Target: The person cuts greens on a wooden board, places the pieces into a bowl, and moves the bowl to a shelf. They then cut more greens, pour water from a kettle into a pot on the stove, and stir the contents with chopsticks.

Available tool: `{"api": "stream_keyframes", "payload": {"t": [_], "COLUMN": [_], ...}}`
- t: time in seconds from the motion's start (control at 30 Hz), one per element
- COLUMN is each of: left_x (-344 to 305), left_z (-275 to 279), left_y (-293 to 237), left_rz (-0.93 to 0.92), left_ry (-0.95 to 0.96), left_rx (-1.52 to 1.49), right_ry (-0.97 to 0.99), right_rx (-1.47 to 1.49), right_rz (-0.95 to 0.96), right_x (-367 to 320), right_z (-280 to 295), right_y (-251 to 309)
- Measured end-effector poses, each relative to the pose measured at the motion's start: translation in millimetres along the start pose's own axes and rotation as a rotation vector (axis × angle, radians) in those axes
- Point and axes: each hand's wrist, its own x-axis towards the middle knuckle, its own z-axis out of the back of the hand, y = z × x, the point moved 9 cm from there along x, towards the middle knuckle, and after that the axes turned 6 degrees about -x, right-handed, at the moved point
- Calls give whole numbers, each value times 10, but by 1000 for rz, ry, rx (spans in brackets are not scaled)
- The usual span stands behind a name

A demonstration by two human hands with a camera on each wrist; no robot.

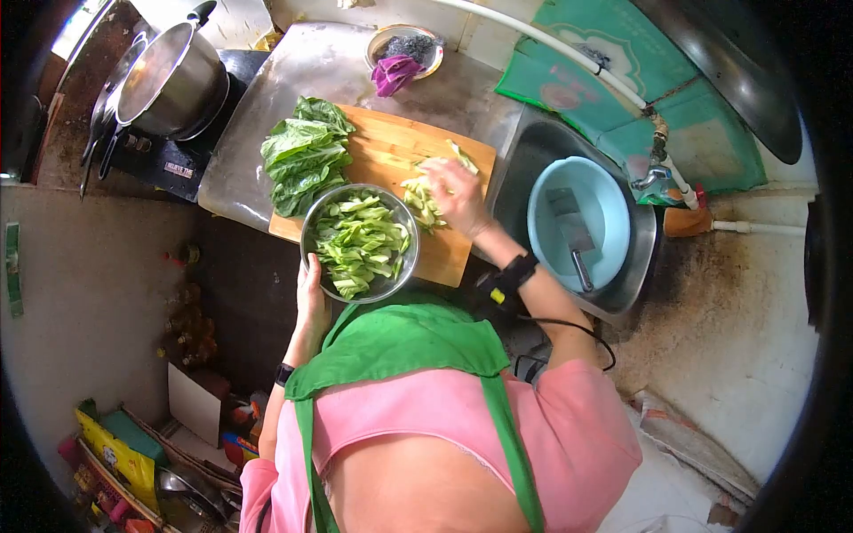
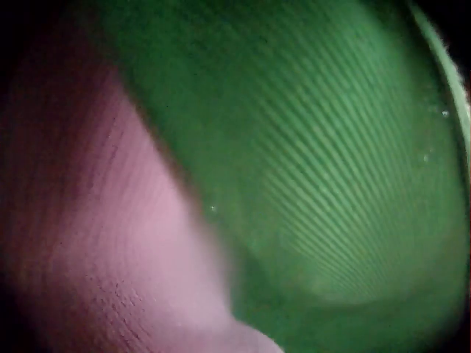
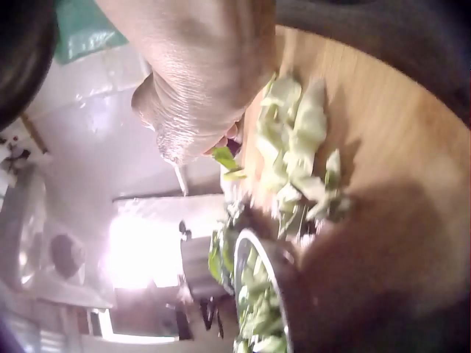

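A metal bowl (image 1: 415,258) full of chopped green leaves and stalks (image 1: 360,240) stands over the near edge of a wooden cutting board (image 1: 444,259). My left hand (image 1: 313,295) grips the bowl's near left side, thumb up along the wall, its other fingers hidden beneath. Over the right part of the board is my right hand (image 1: 458,197), fingers curled, with a bit of chopped greens (image 3: 224,158) at the fingertips. Pale cut stalks (image 3: 291,132) lie on the board beside it. Whole leaves (image 1: 306,160) are heaped at the board's left end. Only cloth fills the left wrist view.
Right of the board, a sink (image 1: 641,253) holds a light blue basin (image 1: 536,218) with a cleaver (image 1: 573,222) inside. A dish (image 1: 378,43) with a scrubber and purple cloth sits at the back. A steel pot (image 1: 178,84) is on the stove at left.
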Motion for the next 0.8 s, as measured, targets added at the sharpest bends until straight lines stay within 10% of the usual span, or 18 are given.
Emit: {"api": "stream_keyframes", "payload": {"t": [0.17,0.43,0.8], "left_x": [-23,-71,-96], "left_z": [45,150,240], "left_y": [-23,-64,-76], "left_rz": [-25,-36,-39], "left_ry": [-8,-25,-51], "left_rx": [38,72,68], "right_ry": [26,50,262], "right_rx": [-73,-557,-508], "right_rz": [-224,94,145], "right_x": [3,80,-339], "right_z": [-18,-47,-643], "right_y": [-772,-717,-113]}}
